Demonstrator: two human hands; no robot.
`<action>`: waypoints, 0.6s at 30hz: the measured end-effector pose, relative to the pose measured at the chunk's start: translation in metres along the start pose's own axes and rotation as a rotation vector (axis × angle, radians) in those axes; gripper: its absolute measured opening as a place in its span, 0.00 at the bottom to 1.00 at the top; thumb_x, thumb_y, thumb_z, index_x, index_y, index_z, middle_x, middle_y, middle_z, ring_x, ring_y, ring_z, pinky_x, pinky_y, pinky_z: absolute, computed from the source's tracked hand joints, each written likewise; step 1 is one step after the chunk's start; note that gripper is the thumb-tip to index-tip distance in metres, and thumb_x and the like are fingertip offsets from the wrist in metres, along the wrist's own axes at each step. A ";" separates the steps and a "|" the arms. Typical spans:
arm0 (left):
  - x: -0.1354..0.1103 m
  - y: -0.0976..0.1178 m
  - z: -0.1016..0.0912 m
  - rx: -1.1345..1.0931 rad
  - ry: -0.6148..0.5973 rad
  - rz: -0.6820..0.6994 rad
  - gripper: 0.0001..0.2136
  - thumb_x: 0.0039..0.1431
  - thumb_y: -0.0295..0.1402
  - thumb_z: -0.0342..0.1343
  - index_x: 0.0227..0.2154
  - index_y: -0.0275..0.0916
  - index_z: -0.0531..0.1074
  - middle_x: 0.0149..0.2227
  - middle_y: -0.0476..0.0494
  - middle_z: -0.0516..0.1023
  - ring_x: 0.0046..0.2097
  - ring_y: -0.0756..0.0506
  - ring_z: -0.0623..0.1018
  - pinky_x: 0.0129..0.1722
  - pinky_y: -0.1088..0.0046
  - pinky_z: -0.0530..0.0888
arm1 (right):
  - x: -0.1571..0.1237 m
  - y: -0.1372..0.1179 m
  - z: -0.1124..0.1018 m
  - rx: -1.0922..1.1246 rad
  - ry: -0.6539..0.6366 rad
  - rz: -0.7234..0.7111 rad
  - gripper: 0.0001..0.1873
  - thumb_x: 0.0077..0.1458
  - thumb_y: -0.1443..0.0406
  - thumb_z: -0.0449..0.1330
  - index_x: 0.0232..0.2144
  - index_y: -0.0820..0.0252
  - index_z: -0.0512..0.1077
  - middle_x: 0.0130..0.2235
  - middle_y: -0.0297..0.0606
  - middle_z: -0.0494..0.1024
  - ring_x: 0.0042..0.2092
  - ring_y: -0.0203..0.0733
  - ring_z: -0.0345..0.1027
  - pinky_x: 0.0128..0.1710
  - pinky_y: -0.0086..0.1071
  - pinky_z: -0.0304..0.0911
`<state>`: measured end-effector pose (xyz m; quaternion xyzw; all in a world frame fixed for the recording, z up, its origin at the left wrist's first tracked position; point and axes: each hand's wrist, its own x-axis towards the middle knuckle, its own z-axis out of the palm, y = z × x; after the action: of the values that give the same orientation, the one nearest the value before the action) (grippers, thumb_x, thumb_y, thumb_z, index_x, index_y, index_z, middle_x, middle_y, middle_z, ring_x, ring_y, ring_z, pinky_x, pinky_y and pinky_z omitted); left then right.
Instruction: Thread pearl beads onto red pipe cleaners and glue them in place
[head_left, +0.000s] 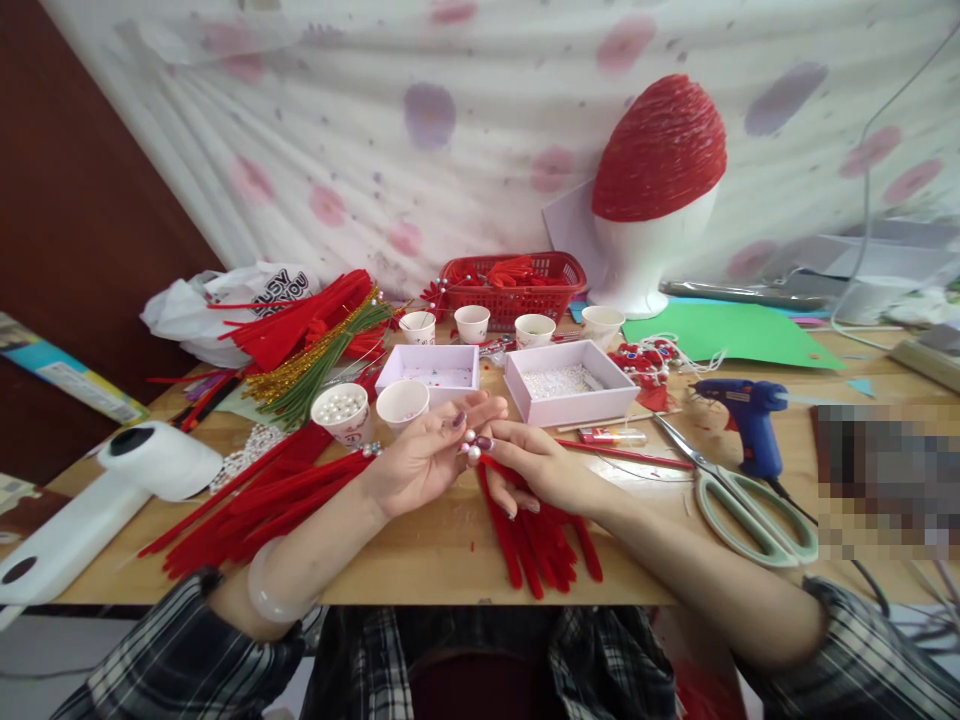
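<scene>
My left hand (420, 458) and my right hand (538, 462) meet over the front middle of the table. Between their fingertips is a small cluster of pearl beads (471, 450), white and pinkish. Thumb and fingers of both hands are closed on it; whatever joins the beads is hidden. Below my right hand lie red fuzzy chenille stems (536, 560), spread toward the table's front edge. More red stems (247, 510) lie under and beside my left forearm, with a small bead cluster (369, 450) at their end.
Paper cups, one with pearls (341, 412), and white trays (570, 385) of tiny beads stand behind my hands. Scissors (739, 500) and a blue glue gun (750, 415) lie right. Farther back are a red basket (514, 295) and a foam head (652, 190). A white appliance (135, 480) sits left.
</scene>
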<state>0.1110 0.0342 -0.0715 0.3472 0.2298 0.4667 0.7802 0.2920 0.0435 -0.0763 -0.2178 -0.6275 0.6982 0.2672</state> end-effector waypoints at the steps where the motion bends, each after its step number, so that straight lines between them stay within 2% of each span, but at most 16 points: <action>1: 0.000 0.000 -0.001 0.027 -0.007 0.002 0.13 0.58 0.25 0.62 0.46 0.35 0.74 0.49 0.40 0.81 0.46 0.48 0.80 0.44 0.75 0.73 | 0.000 0.000 0.000 -0.008 -0.001 0.000 0.12 0.64 0.56 0.51 0.33 0.58 0.62 0.16 0.24 0.72 0.12 0.26 0.48 0.12 0.22 0.42; 4: 0.000 0.002 -0.001 0.130 -0.031 0.005 0.14 0.57 0.28 0.65 0.46 0.36 0.75 0.46 0.39 0.83 0.43 0.48 0.81 0.41 0.76 0.72 | 0.000 0.000 -0.001 -0.030 0.000 0.013 0.13 0.65 0.57 0.50 0.35 0.60 0.64 0.16 0.24 0.72 0.13 0.27 0.49 0.13 0.22 0.43; 7: 0.000 0.004 0.000 0.235 -0.059 0.028 0.14 0.57 0.31 0.65 0.46 0.37 0.75 0.44 0.39 0.84 0.44 0.46 0.81 0.43 0.74 0.72 | 0.000 0.001 -0.002 -0.030 -0.010 0.024 0.14 0.65 0.56 0.51 0.37 0.62 0.66 0.16 0.24 0.71 0.13 0.27 0.49 0.13 0.23 0.43; 13: -0.001 0.004 -0.004 0.440 -0.108 0.070 0.15 0.60 0.35 0.62 0.50 0.39 0.73 0.49 0.37 0.83 0.48 0.42 0.81 0.50 0.68 0.70 | 0.001 0.004 -0.003 -0.022 -0.024 0.007 0.17 0.63 0.53 0.54 0.36 0.62 0.67 0.17 0.26 0.72 0.14 0.27 0.49 0.14 0.24 0.42; 18: 0.001 0.001 -0.006 0.457 -0.096 0.075 0.15 0.60 0.34 0.62 0.50 0.38 0.74 0.49 0.35 0.82 0.50 0.40 0.80 0.48 0.68 0.71 | 0.001 0.007 -0.005 -0.054 -0.014 0.023 0.20 0.62 0.50 0.55 0.35 0.63 0.67 0.17 0.27 0.72 0.14 0.27 0.49 0.14 0.25 0.41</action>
<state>0.1072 0.0371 -0.0748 0.5448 0.2790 0.4142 0.6736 0.2935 0.0479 -0.0841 -0.2273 -0.6454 0.6856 0.2486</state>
